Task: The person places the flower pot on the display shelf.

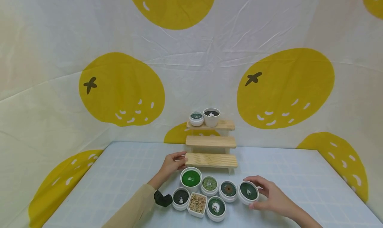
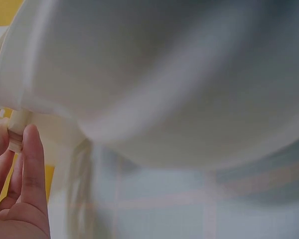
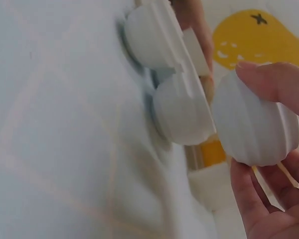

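Observation:
My right hand point(image 1: 273, 195) grips a small round white pot point(image 1: 248, 191) with a dark green top, thumb on one side and fingers on the other. Close up in the right wrist view, the ribbed wall of that pot point(image 3: 256, 124) sits between thumb and fingers. My left hand point(image 1: 172, 166) pinches the left end of the lowest board of a three-step wooden stand point(image 1: 210, 160). In the left wrist view, thumb and fingers point(image 2: 32, 172) meet on the wooden edge, while a large blurred white pot point(image 2: 139, 89) hides much of the scene.
Several white pots cluster before the stand, among them a bright green one point(image 1: 191, 178) and a square one with tan granules point(image 1: 197, 204). On the top board stand a small round pot point(image 1: 196, 119) and a taller pot point(image 1: 211, 118). A patterned curtain point(image 1: 197, 78) hangs behind.

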{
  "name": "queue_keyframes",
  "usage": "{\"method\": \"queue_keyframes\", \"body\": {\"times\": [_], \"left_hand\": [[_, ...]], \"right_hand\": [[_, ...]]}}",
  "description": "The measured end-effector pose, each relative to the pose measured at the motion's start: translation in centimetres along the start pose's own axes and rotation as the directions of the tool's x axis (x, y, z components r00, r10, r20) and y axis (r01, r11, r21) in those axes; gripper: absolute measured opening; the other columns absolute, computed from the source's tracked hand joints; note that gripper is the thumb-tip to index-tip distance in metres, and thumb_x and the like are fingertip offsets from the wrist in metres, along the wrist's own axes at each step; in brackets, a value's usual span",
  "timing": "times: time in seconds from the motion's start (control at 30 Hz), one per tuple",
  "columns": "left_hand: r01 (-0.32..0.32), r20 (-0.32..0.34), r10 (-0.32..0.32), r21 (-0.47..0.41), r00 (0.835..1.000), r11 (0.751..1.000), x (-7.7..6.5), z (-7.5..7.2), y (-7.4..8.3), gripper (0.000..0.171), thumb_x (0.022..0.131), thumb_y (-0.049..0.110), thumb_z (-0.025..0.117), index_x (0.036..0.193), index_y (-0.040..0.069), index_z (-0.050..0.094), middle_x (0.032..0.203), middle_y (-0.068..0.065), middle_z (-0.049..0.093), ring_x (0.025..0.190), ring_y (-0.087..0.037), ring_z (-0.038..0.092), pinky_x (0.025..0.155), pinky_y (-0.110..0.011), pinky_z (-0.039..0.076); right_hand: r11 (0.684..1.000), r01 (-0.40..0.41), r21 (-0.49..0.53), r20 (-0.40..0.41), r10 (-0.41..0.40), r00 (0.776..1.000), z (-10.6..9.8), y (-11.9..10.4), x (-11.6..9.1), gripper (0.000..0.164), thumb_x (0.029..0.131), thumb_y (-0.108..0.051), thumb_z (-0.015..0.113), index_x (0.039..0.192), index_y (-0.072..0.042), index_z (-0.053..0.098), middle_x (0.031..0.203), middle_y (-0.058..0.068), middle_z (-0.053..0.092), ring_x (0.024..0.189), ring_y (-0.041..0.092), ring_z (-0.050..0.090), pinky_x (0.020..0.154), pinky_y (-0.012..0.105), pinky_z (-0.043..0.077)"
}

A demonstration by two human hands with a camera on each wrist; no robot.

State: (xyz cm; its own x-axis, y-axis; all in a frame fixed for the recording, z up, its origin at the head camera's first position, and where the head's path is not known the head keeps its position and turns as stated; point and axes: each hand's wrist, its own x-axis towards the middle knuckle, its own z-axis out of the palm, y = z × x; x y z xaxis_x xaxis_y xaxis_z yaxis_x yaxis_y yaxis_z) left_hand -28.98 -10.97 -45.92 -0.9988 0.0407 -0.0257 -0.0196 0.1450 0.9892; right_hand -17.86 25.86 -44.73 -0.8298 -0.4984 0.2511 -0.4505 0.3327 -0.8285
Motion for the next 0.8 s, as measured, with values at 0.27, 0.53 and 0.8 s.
{"method": "queue_keyframes", "body": {"times": [0.27, 0.53, 0.8], "left_hand": [[-0.011, 0.009, 0.011, -0.011, 1.000, 1.000, 0.1, 0.0, -0.2, 0.040, 0.087, 0.003, 0.067, 0.126, -0.005, 0.060, 0.104, -0.018, 0.064, 0.066, -0.007, 0.063, 0.065, -0.026, 0.061], [-0.011, 0.010, 0.011, -0.011, 1.000, 1.000, 0.1, 0.0, -0.3, 0.039, 0.088, 0.003, 0.066, 0.126, -0.005, 0.060, 0.103, -0.018, 0.064, 0.066, -0.007, 0.063, 0.064, -0.025, 0.061], [-0.008, 0.011, 0.008, -0.018, 1.000, 1.000, 0.1, 0.0, -0.2, 0.040, 0.088, 0.003, 0.066, 0.126, -0.005, 0.060, 0.103, -0.018, 0.064, 0.065, -0.006, 0.063, 0.064, -0.024, 0.061]], "right_hand": [[0.995, -0.086, -0.042, -0.043, 0.084, 0.996, -1.5, 0.2, 1.2, 0.067, 0.074, -0.016, 0.082, 0.130, 0.002, 0.050, 0.126, 0.015, 0.058, 0.107, -0.009, 0.053, 0.091, 0.007, 0.048], [0.991, -0.111, -0.074, -0.104, 0.103, 0.989, -1.9, 0.5, 2.5, 0.066, 0.074, -0.017, 0.082, 0.129, 0.000, 0.052, 0.127, 0.020, 0.056, 0.105, -0.010, 0.052, 0.090, 0.007, 0.048], [0.987, -0.136, -0.085, -0.156, 0.122, 0.980, -1.8, 0.3, 3.8, 0.068, 0.072, -0.019, 0.084, 0.130, -0.003, 0.052, 0.126, 0.017, 0.058, 0.105, -0.010, 0.052, 0.090, 0.008, 0.049]]}}
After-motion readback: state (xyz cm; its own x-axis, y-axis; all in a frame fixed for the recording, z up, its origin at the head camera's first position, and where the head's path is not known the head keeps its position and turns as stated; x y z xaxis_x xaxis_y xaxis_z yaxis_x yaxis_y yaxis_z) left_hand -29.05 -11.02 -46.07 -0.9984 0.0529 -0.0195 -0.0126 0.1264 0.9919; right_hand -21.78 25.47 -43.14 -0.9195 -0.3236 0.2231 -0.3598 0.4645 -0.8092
